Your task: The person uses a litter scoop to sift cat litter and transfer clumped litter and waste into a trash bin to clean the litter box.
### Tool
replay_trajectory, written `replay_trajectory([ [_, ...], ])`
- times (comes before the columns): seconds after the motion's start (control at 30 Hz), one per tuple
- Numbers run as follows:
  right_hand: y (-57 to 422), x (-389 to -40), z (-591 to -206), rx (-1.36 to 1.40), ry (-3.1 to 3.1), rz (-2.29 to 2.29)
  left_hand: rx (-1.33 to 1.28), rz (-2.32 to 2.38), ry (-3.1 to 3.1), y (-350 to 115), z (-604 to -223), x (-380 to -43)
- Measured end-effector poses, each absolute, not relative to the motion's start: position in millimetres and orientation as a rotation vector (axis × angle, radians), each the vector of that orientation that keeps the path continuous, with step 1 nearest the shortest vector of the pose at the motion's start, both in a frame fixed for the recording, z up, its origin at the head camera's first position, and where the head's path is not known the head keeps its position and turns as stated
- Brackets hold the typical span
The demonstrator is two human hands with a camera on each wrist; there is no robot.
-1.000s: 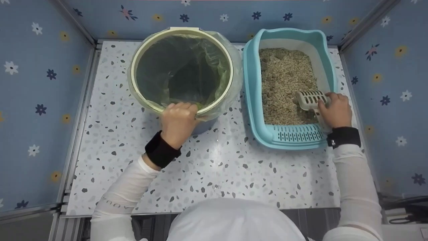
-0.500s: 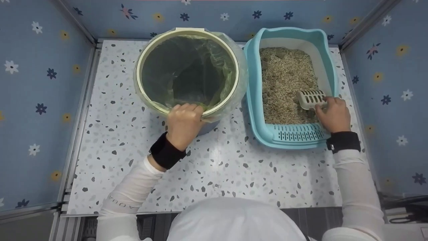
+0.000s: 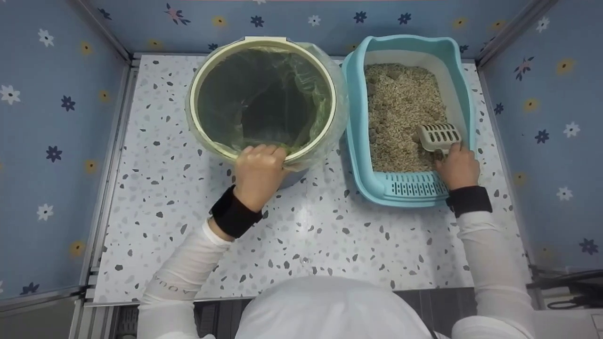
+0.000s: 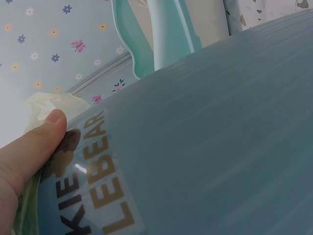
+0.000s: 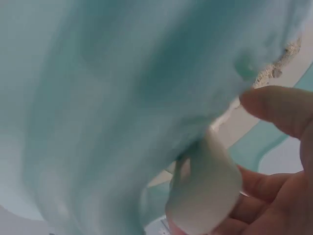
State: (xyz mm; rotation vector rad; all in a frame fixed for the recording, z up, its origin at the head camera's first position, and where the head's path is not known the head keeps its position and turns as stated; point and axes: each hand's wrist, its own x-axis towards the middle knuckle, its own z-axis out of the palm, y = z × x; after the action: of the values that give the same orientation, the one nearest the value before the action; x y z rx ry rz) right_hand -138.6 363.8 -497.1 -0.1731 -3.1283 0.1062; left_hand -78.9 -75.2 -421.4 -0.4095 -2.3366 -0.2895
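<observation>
My left hand (image 3: 259, 174) grips the near rim of a round trash bin (image 3: 194, 106), fingers over the edge and a clear yellowish bag (image 3: 313, 89) lining it. In the left wrist view the thumb (image 4: 41, 142) presses against the bin's lettered blue-grey outer wall (image 4: 195, 132). At the right, my right hand (image 3: 459, 167) is at the front right corner of a turquoise litter box (image 3: 356, 94). Its fingers curl round the pale handle (image 5: 208, 191) of a slotted litter scoop (image 3: 426, 142), the thumb held apart. The scoop's head rests on the litter (image 3: 400, 113).
Bin and litter box stand side by side at the back of a speckled white table (image 3: 306, 226). Blue flowered panels (image 3: 61, 141) wall in the back and both sides. Black cables (image 3: 570, 287) lie beyond the table's lower right corner.
The bin has shifted a little to the right with my left hand on its rim. My right hand has moved left and nearer the handle's end, while the scoop has hardly moved.
</observation>
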Motion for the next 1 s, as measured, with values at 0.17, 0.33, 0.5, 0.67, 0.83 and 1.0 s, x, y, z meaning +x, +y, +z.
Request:
replay_trajectory([
  [0.17, 365, -136, -503, -0.244, -3.157, 0.074, -0.421, -0.295, -2.355, -75, -421, -78],
  [0.33, 369, -138, -508, -0.271, -3.175, 0.054, -0.439, -0.296, -2.385, -76, -420, -77],
  [0.5, 370, -141, -511, -0.305, -3.164, 0.031, -0.473, -0.364, -2.393, -79, -418, -75],
  [0.67, 368, -144, -514, -0.304, -3.164, 0.009, -0.513, -0.403, -2.389, -84, -415, -69],
  [0.83, 367, -145, -515, -0.304, -3.185, 0.028, -0.493, -0.511, -2.254, -94, -409, -61],
  [1.0, 366, -145, -514, -0.333, -3.212, 0.037, -0.377, -0.703, -2.06, -113, -399, -63],
])
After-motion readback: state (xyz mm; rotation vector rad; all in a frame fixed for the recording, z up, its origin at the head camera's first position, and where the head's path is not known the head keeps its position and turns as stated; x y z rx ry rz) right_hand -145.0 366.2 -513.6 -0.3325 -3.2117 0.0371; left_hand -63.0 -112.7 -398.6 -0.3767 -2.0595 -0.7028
